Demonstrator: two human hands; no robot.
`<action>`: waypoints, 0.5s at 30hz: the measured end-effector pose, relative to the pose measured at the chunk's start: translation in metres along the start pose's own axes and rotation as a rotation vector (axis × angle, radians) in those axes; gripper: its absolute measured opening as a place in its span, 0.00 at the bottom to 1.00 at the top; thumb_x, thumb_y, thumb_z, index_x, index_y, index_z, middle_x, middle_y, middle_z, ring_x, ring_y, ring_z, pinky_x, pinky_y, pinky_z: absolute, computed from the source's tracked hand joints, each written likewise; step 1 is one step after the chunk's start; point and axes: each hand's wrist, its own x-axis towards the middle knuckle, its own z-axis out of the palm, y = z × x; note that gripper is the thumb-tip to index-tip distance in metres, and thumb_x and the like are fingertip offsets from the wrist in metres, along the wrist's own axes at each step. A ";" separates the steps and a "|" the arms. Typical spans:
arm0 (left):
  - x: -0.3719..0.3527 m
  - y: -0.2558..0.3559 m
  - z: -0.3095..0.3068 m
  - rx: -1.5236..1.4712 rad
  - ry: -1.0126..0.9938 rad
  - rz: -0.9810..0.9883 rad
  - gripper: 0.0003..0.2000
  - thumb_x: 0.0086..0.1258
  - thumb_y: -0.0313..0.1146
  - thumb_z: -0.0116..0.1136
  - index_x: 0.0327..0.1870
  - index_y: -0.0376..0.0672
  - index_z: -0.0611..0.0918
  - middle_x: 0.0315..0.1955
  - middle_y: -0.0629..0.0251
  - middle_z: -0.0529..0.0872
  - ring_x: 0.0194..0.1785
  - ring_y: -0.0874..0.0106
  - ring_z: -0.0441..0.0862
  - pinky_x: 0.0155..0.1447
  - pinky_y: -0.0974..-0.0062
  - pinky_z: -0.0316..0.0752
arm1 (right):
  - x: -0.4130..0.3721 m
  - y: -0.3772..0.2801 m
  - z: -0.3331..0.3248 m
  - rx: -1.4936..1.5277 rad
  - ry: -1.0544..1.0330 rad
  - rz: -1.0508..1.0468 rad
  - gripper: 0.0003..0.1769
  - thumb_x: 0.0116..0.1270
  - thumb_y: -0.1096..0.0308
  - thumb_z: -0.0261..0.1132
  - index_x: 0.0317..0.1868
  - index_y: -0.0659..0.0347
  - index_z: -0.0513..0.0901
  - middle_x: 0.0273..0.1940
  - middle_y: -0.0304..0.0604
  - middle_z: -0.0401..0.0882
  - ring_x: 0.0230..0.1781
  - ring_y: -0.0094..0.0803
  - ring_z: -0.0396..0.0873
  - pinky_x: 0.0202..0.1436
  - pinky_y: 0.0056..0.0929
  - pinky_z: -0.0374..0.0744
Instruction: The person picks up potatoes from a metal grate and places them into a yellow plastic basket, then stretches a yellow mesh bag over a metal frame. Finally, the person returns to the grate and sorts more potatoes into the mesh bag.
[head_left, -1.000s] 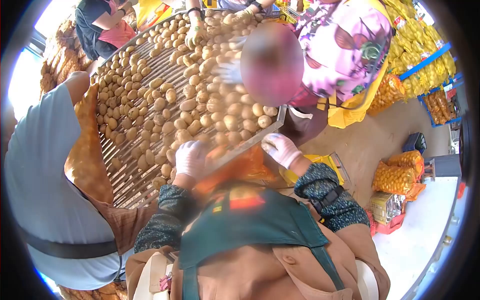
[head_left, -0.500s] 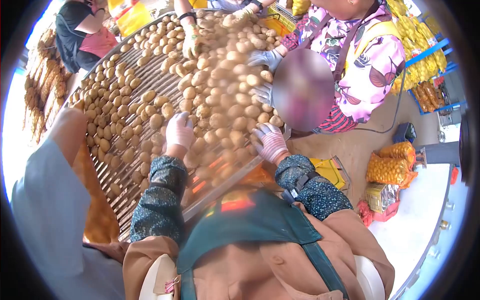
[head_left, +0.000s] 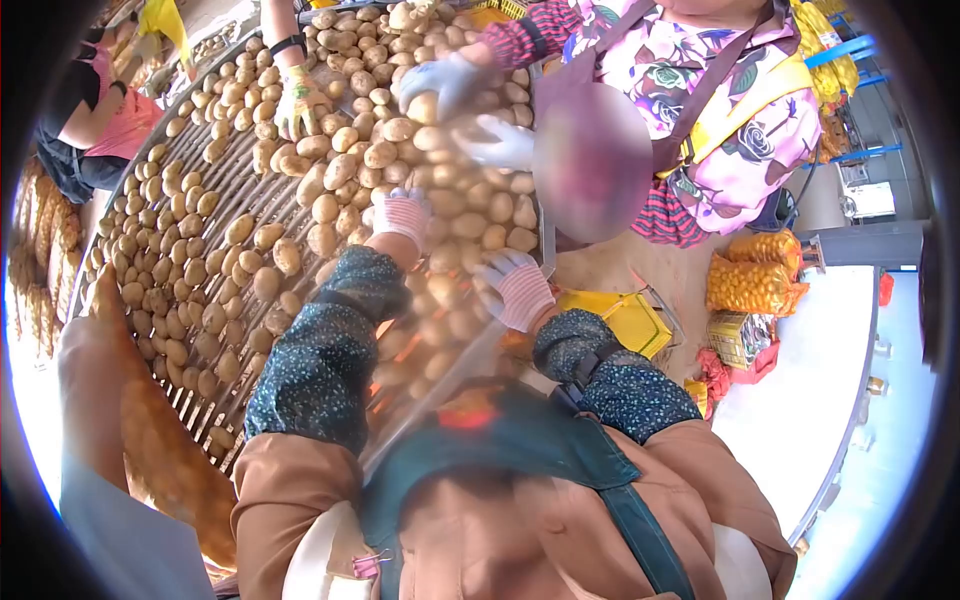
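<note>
Many potatoes [head_left: 267,283] lie on a slatted metal grate [head_left: 245,195], blurred near its right side. My left hand [head_left: 403,218], in a pink-and-white striped glove, reaches over the potatoes at the middle. Its short visible fingers are apart, with no potato seen in them; the fingertips are partly lost among the potatoes. Close to the grate's near right edge is my right hand [head_left: 522,290], in a matching glove. Its grey-tipped fingers stretch left beside the nearest potatoes and look open.
Across to the right, a co-worker in a flowered top [head_left: 725,120] has both gloved hands [head_left: 500,142] over the potatoes. Another person's gloved hand [head_left: 300,103] is at the far side. A yellow crate [head_left: 625,320] and filled net bags [head_left: 750,283] stand at right.
My left hand has moved right across the potatoes. My right hand stays by the near edge. The co-worker's hands have moved left over the potatoes, and the whole view has shifted.
</note>
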 end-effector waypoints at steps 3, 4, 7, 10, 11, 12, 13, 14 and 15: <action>0.015 0.003 0.009 0.006 -0.027 -0.047 0.20 0.61 0.34 0.69 0.56 0.47 0.83 0.57 0.61 0.80 0.62 0.60 0.78 0.59 0.59 0.76 | -0.005 0.003 0.000 -0.007 0.018 -0.009 0.26 0.60 0.58 0.65 0.59 0.55 0.79 0.61 0.48 0.75 0.64 0.48 0.69 0.69 0.48 0.67; 0.004 -0.003 -0.004 -0.033 -0.025 0.014 0.24 0.55 0.35 0.74 0.55 0.45 0.83 0.56 0.58 0.79 0.62 0.58 0.78 0.59 0.60 0.76 | -0.006 0.003 -0.001 -0.009 0.020 -0.005 0.26 0.60 0.58 0.65 0.59 0.55 0.79 0.61 0.48 0.75 0.64 0.48 0.69 0.69 0.48 0.67; -0.022 -0.020 -0.017 -0.416 0.120 -0.134 0.21 0.59 0.40 0.71 0.52 0.41 0.85 0.54 0.56 0.83 0.59 0.57 0.80 0.61 0.60 0.77 | -0.006 0.004 0.002 -0.010 0.045 -0.007 0.25 0.60 0.57 0.64 0.58 0.55 0.80 0.60 0.48 0.75 0.63 0.48 0.69 0.68 0.49 0.67; -0.050 -0.049 0.023 -1.530 0.316 -0.143 0.24 0.62 0.40 0.68 0.57 0.40 0.80 0.53 0.58 0.82 0.57 0.61 0.80 0.59 0.65 0.77 | -0.008 0.001 0.000 0.007 0.062 0.003 0.24 0.60 0.59 0.65 0.57 0.55 0.80 0.59 0.48 0.76 0.62 0.47 0.71 0.67 0.47 0.69; -0.068 -0.055 0.013 -1.946 0.171 -0.141 0.22 0.65 0.40 0.65 0.59 0.41 0.80 0.54 0.60 0.82 0.57 0.64 0.80 0.58 0.68 0.76 | -0.004 0.000 -0.003 0.012 0.066 0.004 0.24 0.60 0.61 0.65 0.57 0.56 0.81 0.58 0.48 0.77 0.62 0.47 0.72 0.67 0.46 0.69; -0.069 -0.056 0.042 -1.833 0.409 0.007 0.20 0.68 0.42 0.61 0.58 0.44 0.81 0.51 0.62 0.84 0.54 0.66 0.81 0.57 0.70 0.75 | 0.002 -0.003 -0.012 0.122 0.004 0.099 0.23 0.60 0.62 0.66 0.57 0.56 0.81 0.57 0.48 0.78 0.61 0.46 0.73 0.67 0.44 0.70; -0.081 -0.047 0.041 -1.964 0.459 -0.038 0.17 0.70 0.45 0.58 0.53 0.47 0.82 0.47 0.65 0.84 0.51 0.67 0.81 0.56 0.70 0.74 | 0.011 -0.008 -0.023 0.233 -0.060 0.192 0.23 0.60 0.64 0.66 0.56 0.57 0.81 0.56 0.48 0.79 0.61 0.46 0.74 0.66 0.42 0.71; -0.093 -0.037 0.039 -2.095 0.520 -0.078 0.15 0.71 0.47 0.54 0.49 0.50 0.84 0.43 0.67 0.85 0.49 0.69 0.82 0.55 0.70 0.73 | 0.018 -0.008 -0.029 0.343 -0.128 0.287 0.22 0.60 0.65 0.66 0.56 0.57 0.81 0.56 0.48 0.80 0.60 0.45 0.75 0.66 0.41 0.71; -0.105 -0.027 0.038 -2.219 0.591 -0.115 0.15 0.73 0.49 0.51 0.45 0.53 0.85 0.38 0.70 0.86 0.46 0.70 0.82 0.54 0.70 0.72 | 0.028 -0.002 -0.022 0.306 0.008 0.224 0.22 0.60 0.66 0.66 0.56 0.58 0.81 0.55 0.48 0.81 0.59 0.45 0.75 0.65 0.40 0.72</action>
